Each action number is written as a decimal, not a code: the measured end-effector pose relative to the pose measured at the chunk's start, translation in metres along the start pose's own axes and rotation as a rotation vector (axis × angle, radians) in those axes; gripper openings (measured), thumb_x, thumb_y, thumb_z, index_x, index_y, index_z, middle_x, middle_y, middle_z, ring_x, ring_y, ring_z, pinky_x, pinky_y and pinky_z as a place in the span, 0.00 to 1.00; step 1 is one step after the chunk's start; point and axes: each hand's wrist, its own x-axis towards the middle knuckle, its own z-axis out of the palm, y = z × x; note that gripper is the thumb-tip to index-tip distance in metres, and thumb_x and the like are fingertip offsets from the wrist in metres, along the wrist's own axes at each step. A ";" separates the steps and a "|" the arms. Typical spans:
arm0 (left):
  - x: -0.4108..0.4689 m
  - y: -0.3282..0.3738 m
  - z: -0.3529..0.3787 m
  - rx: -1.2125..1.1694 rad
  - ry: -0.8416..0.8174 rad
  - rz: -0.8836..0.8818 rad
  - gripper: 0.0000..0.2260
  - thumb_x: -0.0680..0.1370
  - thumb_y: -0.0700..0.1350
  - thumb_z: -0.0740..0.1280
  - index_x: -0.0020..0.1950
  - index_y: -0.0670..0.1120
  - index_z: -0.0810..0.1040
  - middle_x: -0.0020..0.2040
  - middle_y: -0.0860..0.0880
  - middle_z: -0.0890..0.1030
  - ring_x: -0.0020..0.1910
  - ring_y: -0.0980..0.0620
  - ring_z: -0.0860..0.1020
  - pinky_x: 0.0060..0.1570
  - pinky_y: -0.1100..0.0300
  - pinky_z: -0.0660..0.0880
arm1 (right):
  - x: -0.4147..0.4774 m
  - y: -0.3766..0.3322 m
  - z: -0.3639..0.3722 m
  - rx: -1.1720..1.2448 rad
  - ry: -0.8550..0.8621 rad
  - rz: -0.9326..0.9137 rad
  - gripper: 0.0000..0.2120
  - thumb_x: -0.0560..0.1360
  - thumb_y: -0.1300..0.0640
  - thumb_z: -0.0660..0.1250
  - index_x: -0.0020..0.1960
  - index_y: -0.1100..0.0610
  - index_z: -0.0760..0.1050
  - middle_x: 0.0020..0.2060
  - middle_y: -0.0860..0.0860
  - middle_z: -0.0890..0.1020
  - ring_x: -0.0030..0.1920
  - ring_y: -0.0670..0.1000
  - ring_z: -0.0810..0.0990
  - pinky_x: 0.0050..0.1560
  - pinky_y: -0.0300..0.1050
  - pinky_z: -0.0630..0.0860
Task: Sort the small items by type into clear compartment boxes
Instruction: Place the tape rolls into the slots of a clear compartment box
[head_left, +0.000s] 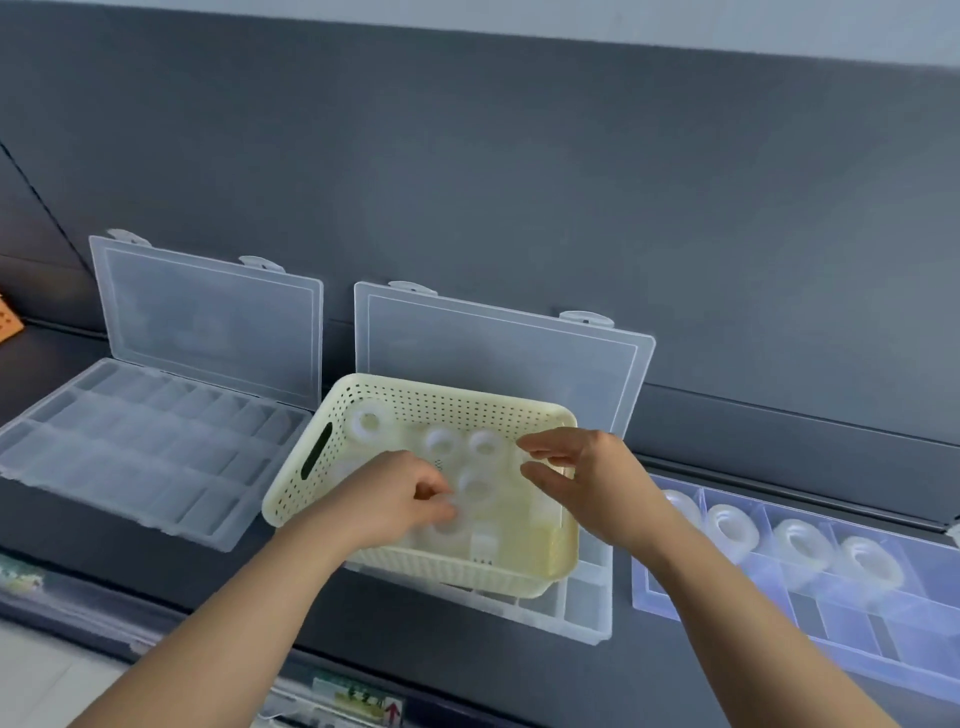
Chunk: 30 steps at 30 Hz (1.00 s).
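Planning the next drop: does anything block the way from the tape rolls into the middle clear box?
Yes. The cream basket holding the tape rolls sits on the middle clear box, covering most of its compartments; only those at its front right edge show.

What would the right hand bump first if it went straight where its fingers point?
Probably the clear tape roll in the middle of the cream basket; the right hand points left at it, though depth is unclear.

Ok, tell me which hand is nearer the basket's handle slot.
Left. The left hand pinches a tape roll in the basket near the handle slot; the right hand is at the opposite side.
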 end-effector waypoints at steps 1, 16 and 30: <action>0.002 -0.002 -0.001 0.001 -0.006 0.013 0.11 0.75 0.51 0.69 0.35 0.47 0.79 0.27 0.53 0.69 0.28 0.55 0.64 0.34 0.59 0.63 | 0.000 -0.003 0.003 0.003 -0.022 0.012 0.13 0.74 0.53 0.70 0.58 0.49 0.80 0.53 0.44 0.83 0.52 0.40 0.81 0.57 0.39 0.77; -0.009 -0.036 -0.027 -0.753 0.110 -0.008 0.09 0.81 0.42 0.61 0.55 0.51 0.80 0.54 0.51 0.78 0.50 0.51 0.79 0.46 0.54 0.81 | 0.016 -0.043 0.034 -0.246 -0.483 0.213 0.13 0.73 0.46 0.69 0.52 0.54 0.83 0.47 0.47 0.84 0.41 0.49 0.83 0.50 0.45 0.80; 0.042 0.001 -0.015 -0.092 0.024 -0.131 0.23 0.70 0.63 0.69 0.46 0.43 0.81 0.39 0.48 0.82 0.38 0.49 0.81 0.35 0.59 0.74 | 0.010 -0.026 -0.001 0.166 -0.213 0.186 0.10 0.69 0.62 0.73 0.49 0.52 0.83 0.48 0.43 0.84 0.50 0.38 0.81 0.54 0.34 0.77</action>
